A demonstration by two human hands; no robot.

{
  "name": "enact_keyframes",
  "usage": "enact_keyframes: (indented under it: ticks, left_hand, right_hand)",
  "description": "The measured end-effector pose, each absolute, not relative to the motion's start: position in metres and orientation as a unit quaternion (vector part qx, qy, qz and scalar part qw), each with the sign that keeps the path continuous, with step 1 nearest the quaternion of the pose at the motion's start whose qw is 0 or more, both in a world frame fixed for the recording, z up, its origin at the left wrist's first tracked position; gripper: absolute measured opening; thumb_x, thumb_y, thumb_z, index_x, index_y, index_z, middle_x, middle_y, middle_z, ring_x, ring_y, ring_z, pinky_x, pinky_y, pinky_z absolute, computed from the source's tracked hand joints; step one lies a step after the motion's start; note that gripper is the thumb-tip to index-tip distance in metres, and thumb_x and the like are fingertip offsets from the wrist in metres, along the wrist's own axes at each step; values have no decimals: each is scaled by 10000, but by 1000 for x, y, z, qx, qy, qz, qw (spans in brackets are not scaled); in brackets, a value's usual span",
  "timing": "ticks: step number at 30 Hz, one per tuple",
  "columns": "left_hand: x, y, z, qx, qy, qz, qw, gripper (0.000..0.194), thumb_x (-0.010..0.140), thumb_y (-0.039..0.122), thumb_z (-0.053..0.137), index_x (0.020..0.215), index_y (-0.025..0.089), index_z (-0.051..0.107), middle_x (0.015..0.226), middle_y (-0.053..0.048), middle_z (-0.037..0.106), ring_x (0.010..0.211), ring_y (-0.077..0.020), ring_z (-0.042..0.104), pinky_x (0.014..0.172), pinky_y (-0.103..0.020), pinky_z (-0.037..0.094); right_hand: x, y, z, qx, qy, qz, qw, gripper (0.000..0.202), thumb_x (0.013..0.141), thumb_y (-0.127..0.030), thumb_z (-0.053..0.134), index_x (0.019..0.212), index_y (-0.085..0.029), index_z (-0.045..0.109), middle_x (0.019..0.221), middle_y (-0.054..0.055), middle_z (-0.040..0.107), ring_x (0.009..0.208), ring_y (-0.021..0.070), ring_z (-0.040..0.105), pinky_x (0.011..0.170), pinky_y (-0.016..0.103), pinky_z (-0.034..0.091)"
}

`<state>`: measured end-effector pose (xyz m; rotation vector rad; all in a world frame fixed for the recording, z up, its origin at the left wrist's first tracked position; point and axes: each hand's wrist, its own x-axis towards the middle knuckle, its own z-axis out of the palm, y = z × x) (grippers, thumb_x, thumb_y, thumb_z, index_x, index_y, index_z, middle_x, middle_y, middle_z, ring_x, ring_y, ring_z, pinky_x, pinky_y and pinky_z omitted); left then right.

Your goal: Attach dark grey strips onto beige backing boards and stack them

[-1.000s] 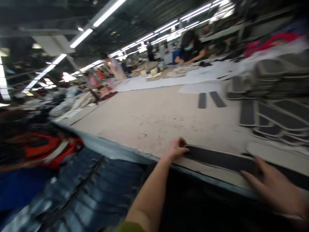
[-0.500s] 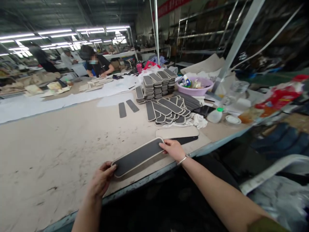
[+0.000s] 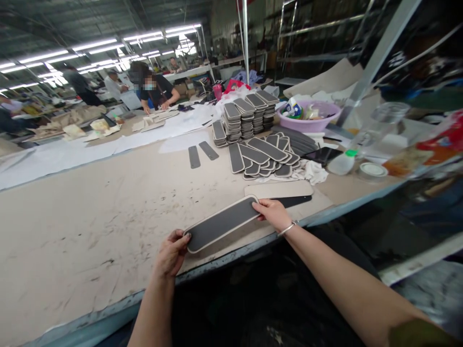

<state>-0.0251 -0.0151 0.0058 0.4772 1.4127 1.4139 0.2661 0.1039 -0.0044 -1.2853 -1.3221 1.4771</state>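
Observation:
Between my two hands I hold a long dark grey panel (image 3: 222, 224) with rounded corners and a cream border, tilted above the table's near edge. My left hand (image 3: 172, 251) pinches its left end, thumb on top. The other end is gripped by my right hand (image 3: 273, 213), also thumb on top; a bracelet circles that wrist. Just beyond my right hand lie a cream strip (image 3: 278, 189) and a dark strip (image 3: 298, 200) partly under it. Farther back is a loose heap of similar bordered panels (image 3: 258, 156). Two plain grey strips (image 3: 194, 157) lie to the heap's left.
Neat stacks of panels (image 3: 249, 115) stand behind the heap. To their right are a purple basin (image 3: 311, 118), a green-capped bottle (image 3: 343, 163), a round lidded tub (image 3: 372, 171) and a white cloth (image 3: 313, 172). A masked person (image 3: 159, 91) works across the table (image 3: 108, 217).
My view has shifted, so the table and everything on it appear farther right or higher. Both hands keep their hold on the panel, whose pose is nearly the same.

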Motion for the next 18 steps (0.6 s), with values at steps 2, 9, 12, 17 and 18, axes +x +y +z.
enact_keyframes:
  ticks: [2, 9, 12, 17, 18]
  left_hand:
    - [-25, -15, 6, 209, 573, 587, 533, 313, 505, 180, 801, 652, 149, 526, 560, 44, 553, 475, -58, 500, 430, -133, 389]
    - [-16, -21, 16, 233, 512, 531, 634, 336, 620, 240, 749, 916, 164, 608, 787, -11, 620, 648, -113, 581, 582, -219, 508]
    - [-11, -21, 17, 208, 534, 507, 644, 352, 612, 305, 755, 895, 137, 628, 744, -31, 629, 596, -128, 579, 548, -243, 518]
    - [-5, -16, 14, 221, 582, 494, 607, 336, 603, 340, 761, 812, 102, 650, 661, -30, 618, 509, -108, 540, 460, -202, 472]
    - [-5, -16, 12, 223, 587, 489, 606, 337, 601, 351, 761, 805, 105, 653, 654, -27, 615, 509, -109, 539, 461, -203, 471]
  right_hand:
    - [266, 104, -4, -505, -519, 575, 379, 311, 680, -458, 622, 708, -150, 649, 607, -18, 577, 505, 90, 564, 466, 174, 513]
    - [269, 109, -6, -496, -538, 566, 380, 325, 709, -477, 596, 714, -153, 618, 598, -20, 569, 496, 98, 565, 451, 180, 496]
    - [270, 108, -2, -485, -536, 579, 378, 317, 712, -471, 591, 741, -156, 603, 604, -19, 569, 496, 98, 566, 457, 179, 488]
    - [270, 106, 2, -464, -535, 605, 364, 348, 778, -513, 473, 845, -182, 558, 641, -18, 579, 535, 111, 581, 472, 193, 476]
    - [270, 106, 2, -468, -548, 593, 360, 356, 799, -521, 431, 855, -188, 546, 652, -19, 578, 536, 109, 576, 466, 192, 463]
